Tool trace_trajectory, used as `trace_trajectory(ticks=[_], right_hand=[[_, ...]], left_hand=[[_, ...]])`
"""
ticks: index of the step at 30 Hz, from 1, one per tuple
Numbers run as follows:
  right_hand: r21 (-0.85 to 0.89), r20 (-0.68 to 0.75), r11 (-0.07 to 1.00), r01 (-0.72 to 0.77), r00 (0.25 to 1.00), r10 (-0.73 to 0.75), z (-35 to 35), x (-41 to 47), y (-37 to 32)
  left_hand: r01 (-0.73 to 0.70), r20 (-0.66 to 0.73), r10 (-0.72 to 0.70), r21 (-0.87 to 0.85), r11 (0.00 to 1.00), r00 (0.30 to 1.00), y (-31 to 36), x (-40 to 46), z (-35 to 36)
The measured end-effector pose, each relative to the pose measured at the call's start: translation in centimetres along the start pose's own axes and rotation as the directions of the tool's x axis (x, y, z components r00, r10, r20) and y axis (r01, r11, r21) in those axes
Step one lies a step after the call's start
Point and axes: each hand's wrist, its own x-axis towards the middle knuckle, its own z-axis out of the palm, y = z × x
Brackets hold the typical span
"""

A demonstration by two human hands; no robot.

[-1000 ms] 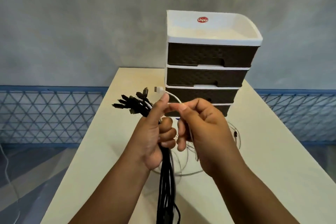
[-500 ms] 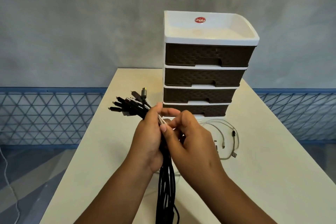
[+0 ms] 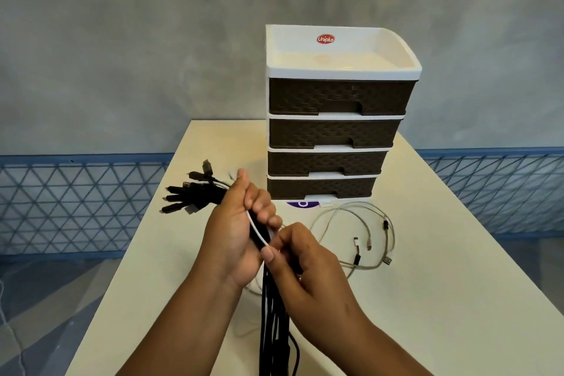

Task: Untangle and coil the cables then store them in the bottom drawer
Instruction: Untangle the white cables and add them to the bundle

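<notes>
My left hand (image 3: 235, 232) grips a bundle of black cables (image 3: 274, 320) above the table, their plugs (image 3: 189, 192) fanning out to the upper left and the cords hanging down past the near edge. A white cable (image 3: 255, 227) runs along that bundle. My right hand (image 3: 300, 259) pinches the white cable just below my left hand's fingers. The drawer unit (image 3: 332, 131) stands behind the hands, white frame with several dark brown drawers. Its bottom drawer (image 3: 320, 188) is closed.
Loose white and grey cables (image 3: 363, 235) lie coiled on the cream table (image 3: 442, 268) to the right of my hands, in front of the drawer unit. A purple sticker (image 3: 302, 204) shows under the unit's front. A blue lattice fence (image 3: 76, 201) runs behind the table.
My right hand has slid down the white cable, from near the plug ends to below my left hand's fingers. The white cable now lies along the black bundle.
</notes>
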Motion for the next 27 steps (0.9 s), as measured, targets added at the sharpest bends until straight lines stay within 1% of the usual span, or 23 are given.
trace_trajectory(ticks=[3, 5, 6, 8, 9, 12, 14, 16, 18, 19, 20, 21, 24, 27], right_hand=[[-0.059, 0.088, 0.998, -0.007, 0.996, 0.012, -0.8, -1.5, 2.3], [-0.169, 0.134, 0.986, -0.010, 0.990, 0.033, -1.4, -2.3, 5.6], [-0.248, 0.131, 0.969, -0.001, 0.991, 0.034, -1.7, -2.6, 7.7], [-0.348, 0.085, 0.937, -0.011, 0.995, 0.043, -2.5, -2.9, 11.8], [-0.347, 0.048, 0.937, -0.047, 0.997, 0.068, -3.0, -2.7, 13.1], [-0.364, -0.101, 0.925, -0.110, 0.992, 0.078, -4.7, -0.7, 14.4], [-0.353, -0.198, 0.923, -0.151, 0.977, 0.085, -5.9, 1.1, 13.1], [-0.290, -0.238, 0.935, -0.204, 0.962, 0.136, -7.0, 2.8, 10.6], [-0.114, -0.225, 0.968, -0.223, 0.955, 0.193, -8.3, 4.0, 7.0], [-0.014, -0.212, 0.982, -0.191, 0.960, 0.183, -8.8, 4.5, 4.9], [0.047, -0.197, 0.989, -0.140, 0.969, 0.146, -9.3, 4.8, 2.8], [0.066, -0.174, 0.994, -0.082, 0.980, 0.092, -9.7, 5.2, 0.8], [0.083, -0.108, 0.994, 0.071, 0.992, -0.062, -10.2, 6.1, -4.2], [0.053, -0.062, 0.985, 0.161, 0.985, -0.158, -9.5, 6.8, -6.9]], left_hand=[[0.021, 0.075, -0.010, -0.145, 0.989, 0.997, 0.8, 0.2, -0.7], [0.062, 0.162, -0.024, -0.238, 0.969, 0.987, 1.9, 0.1, -1.3], [0.100, 0.238, -0.029, -0.292, 0.951, 0.971, 2.5, 0.2, -1.6], [0.183, 0.406, -0.018, -0.371, 0.911, 0.914, 3.4, 0.4, -2.3], [0.200, 0.450, -0.012, -0.372, 0.906, 0.893, 3.7, 0.5, -2.6], [0.226, 0.500, -0.035, -0.328, 0.917, 0.866, 3.8, 0.9, -3.3], [0.240, 0.503, -0.054, -0.312, 0.919, 0.862, 3.6, 0.8, -3.2], [0.203, 0.453, -0.061, -0.272, 0.940, 0.890, 3.5, 0.5, -3.0], [0.155, 0.381, -0.059, -0.227, 0.961, 0.923, 3.5, 0.1, -2.6], [0.142, 0.352, -0.063, -0.203, 0.969, 0.934, 3.5, -0.1, -2.4], [0.138, 0.329, -0.074, -0.176, 0.975, 0.941, 3.4, -0.2, -2.2], [0.137, 0.312, -0.088, -0.140, 0.981, 0.946, 3.2, -0.4, -1.9], [0.175, 0.305, -0.168, 0.006, 0.985, 0.937, 2.2, -1.0, -0.8], [0.230, 0.361, -0.283, 0.183, 0.956, 0.889, 1.1, -2.0, 0.4]])
